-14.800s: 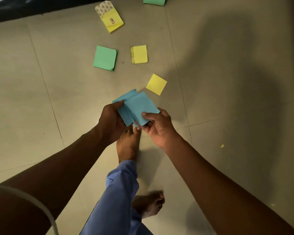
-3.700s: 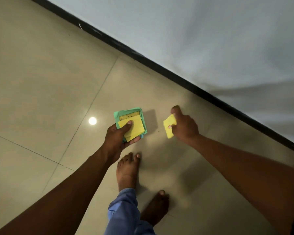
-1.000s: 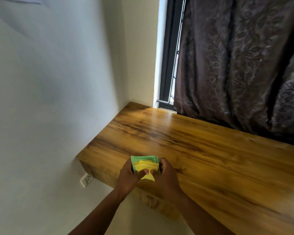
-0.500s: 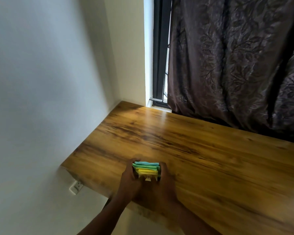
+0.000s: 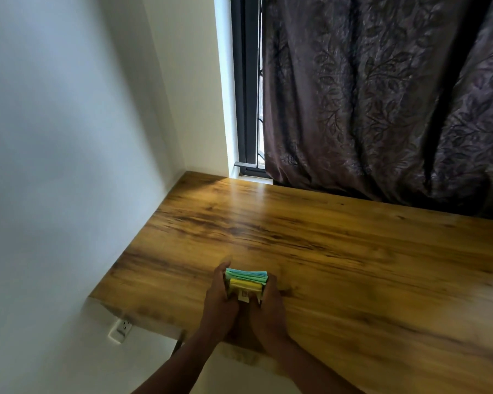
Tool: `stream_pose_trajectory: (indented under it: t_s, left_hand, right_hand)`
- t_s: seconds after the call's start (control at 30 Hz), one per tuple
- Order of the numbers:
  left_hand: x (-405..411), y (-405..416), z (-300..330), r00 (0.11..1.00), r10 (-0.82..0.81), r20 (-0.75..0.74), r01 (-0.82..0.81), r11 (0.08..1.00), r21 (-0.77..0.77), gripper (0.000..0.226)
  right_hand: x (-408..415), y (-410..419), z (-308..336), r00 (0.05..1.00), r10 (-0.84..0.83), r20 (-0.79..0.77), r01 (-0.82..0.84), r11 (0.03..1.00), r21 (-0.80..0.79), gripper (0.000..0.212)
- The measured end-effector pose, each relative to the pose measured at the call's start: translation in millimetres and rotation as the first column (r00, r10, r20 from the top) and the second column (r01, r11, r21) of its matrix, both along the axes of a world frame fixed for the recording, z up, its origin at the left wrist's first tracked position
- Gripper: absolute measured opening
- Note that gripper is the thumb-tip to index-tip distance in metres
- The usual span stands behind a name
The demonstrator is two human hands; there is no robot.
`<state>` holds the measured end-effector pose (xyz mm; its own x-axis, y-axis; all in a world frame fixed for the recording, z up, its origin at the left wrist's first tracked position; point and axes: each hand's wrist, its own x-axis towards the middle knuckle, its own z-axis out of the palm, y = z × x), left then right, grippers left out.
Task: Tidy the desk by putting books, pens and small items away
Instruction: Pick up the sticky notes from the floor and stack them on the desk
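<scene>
Wall socket (image 5: 119,331) low on the left wall, under the near-left corner of the wooden worktop (image 5: 339,265). Left hand (image 5: 218,301) and right hand (image 5: 268,307) clamp the stack of sticky notes (image 5: 246,282) from both sides, green and blue on top, yellow facing near, at the worktop's near edge. Dark curtain (image 5: 382,95) hangs far right over the window.

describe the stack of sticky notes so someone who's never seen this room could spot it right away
Start at the long wooden desk under the dark leaf-patterned curtain. Near its front edge, toward the wall end, the left hand and right hand grip a small square stack of green, blue and yellow paper notes from either side. It is the only brightly coloured thing on the brown wood.
</scene>
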<state>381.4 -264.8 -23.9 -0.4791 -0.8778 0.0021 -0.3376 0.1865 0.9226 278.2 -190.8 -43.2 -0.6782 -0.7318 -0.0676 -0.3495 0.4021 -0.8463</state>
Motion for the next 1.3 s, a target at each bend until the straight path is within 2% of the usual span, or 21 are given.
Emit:
stream_pose_trajectory:
  t_s: [0.1,0.2,0.4,0.57,0.8,0.97,1.13,1.3]
  left_hand:
    - [1.5,-5.1,4.3,1.0,-0.015,-0.001,0.015,1.0,-0.025,0.077]
    - [3.5,-9.8,-0.5,0.997,-0.067,0.034,0.067,0.998,0.003,0.078]
    - [7.3,-15.1,-2.1,0.991,-0.118,0.067,0.114,0.991,0.07,0.085]
    - [8.7,-13.4,3.1,0.988,-0.108,0.108,0.103,0.993,0.052,0.062]
    - [11.0,-26.8,11.5,0.982,-0.066,0.178,0.067,0.998,0.002,0.045]
    - [14.8,-35.5,11.5,0.94,-0.079,0.332,0.081,0.997,0.007,0.039]
    - [12.2,-31.5,14.4,0.886,-0.071,0.459,0.111,0.992,-0.06,0.034]
    - [10.6,-27.5,18.1,0.851,-0.047,0.524,0.124,0.986,-0.112,0.036]
  right_hand:
    - [2.0,-1.7,0.6,0.998,-0.049,-0.032,0.048,0.999,-0.012,0.058]
    - [9.1,0.6,-2.6,0.993,-0.067,-0.096,0.073,0.995,0.066,0.059]
    - [15.5,-0.3,-5.4,0.993,-0.079,-0.085,0.082,0.996,0.028,0.061]
    - [15.7,-1.5,-2.8,0.991,-0.116,-0.067,0.12,0.991,0.065,0.06]
    - [0.9,-2.8,6.2,0.988,-0.129,-0.082,0.136,0.986,0.091,0.053]
    - [-5.3,-4.8,9.5,0.987,-0.146,-0.068,0.156,0.971,0.184,0.062]
    - [-0.7,-2.1,3.3,0.981,-0.125,-0.148,0.163,0.945,0.284,0.057]
    - [4.5,-4.9,4.2,0.962,-0.08,-0.262,0.171,0.922,0.347,0.064]
